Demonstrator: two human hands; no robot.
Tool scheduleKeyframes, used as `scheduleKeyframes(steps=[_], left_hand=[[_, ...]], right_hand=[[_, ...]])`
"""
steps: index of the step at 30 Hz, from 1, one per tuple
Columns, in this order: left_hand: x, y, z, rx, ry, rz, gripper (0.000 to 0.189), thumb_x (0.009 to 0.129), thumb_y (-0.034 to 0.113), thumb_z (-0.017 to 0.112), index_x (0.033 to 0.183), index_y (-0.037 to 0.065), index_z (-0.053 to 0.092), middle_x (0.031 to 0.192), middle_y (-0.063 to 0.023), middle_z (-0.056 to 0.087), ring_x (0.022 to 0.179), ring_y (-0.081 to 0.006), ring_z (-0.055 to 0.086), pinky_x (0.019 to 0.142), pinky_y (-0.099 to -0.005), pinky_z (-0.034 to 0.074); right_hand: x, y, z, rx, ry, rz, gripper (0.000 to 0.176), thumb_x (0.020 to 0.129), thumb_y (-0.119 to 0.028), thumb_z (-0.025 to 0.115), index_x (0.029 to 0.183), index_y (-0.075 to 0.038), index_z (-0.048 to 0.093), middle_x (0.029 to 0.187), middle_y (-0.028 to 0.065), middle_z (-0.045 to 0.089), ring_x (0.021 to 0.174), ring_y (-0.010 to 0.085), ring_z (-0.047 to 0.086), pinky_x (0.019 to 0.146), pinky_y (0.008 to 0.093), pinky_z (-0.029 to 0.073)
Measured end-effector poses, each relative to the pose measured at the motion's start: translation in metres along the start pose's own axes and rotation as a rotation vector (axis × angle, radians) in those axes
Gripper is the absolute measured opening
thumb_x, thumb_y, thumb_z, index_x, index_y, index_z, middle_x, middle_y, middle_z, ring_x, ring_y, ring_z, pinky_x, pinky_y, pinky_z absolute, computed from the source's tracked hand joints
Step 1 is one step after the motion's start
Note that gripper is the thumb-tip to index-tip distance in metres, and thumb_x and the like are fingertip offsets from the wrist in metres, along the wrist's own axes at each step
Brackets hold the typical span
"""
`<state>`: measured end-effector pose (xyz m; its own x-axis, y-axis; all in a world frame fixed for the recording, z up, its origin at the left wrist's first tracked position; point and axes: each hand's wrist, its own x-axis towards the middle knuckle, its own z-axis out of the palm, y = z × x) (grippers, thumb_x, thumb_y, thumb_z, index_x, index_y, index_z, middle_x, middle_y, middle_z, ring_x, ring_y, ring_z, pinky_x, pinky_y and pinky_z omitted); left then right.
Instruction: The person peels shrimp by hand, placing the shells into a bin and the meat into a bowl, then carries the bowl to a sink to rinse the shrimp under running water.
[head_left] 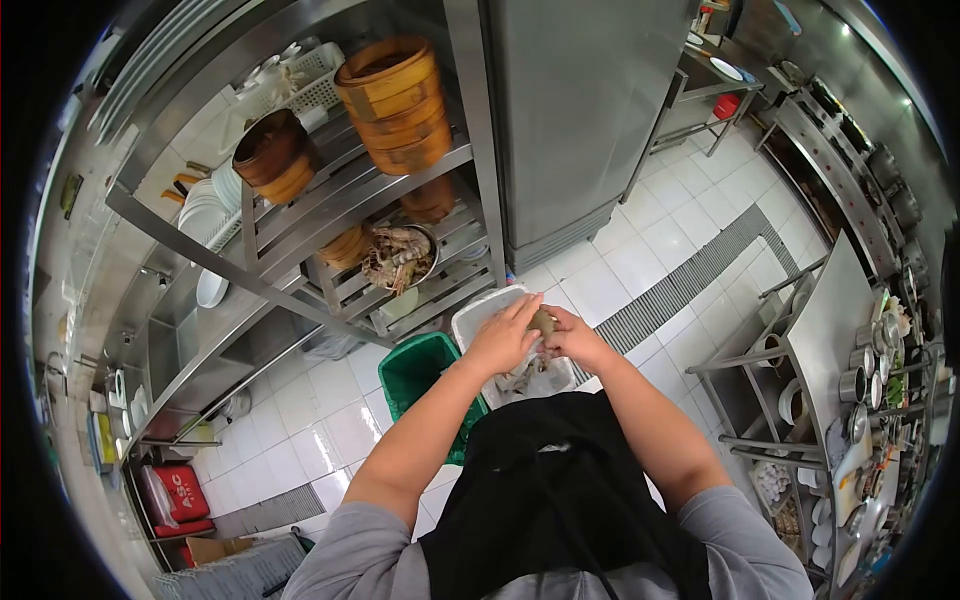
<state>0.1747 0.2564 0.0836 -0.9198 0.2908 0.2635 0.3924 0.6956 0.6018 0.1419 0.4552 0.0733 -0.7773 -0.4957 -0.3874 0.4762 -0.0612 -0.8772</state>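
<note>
Both my hands meet over a white plastic tub (466, 322) in front of my black apron. Between them is a small grey-brown prawn (543, 322), partly covered by my fingers. My left hand (505, 337) lies along one side of it, fingers long and close together, pressed to it. My right hand (578, 338) pinches the other side, fingers curled. Greyish wet pieces and clear plastic (540, 380) lie in the tub under my hands. A green bin (410, 362) stands against the tub on the left.
A steel rack (345, 215) on the left carries bamboo steamers (395, 100) and a bowl of large prawns (398, 258). A tall steel cabinet (570, 110) rises ahead. A floor drain grate (690, 275) crosses the white tiles. At right, a steel table (815, 330) holds several pots.
</note>
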Motion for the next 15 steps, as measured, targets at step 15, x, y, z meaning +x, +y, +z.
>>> scheduleKeyframes(steps=[15], left_hand=[[0.026, 0.002, -0.036, 0.241, -0.222, 0.064, 0.028, 0.098, 0.025, 0.058, 0.117, 0.005, 0.067, 0.095, -0.0178, 0.074, 0.092, -0.0389, 0.072, 0.081, -0.0489, 0.057]], right_hand=[[0.007, -0.04, 0.013, 0.08, 0.16, 0.032, 0.012, 0.096, -0.009, 0.072, 0.095, 0.001, 0.065, 0.081, 0.0085, 0.069, 0.064, 0.0143, 0.063, 0.06, 0.0305, 0.055]])
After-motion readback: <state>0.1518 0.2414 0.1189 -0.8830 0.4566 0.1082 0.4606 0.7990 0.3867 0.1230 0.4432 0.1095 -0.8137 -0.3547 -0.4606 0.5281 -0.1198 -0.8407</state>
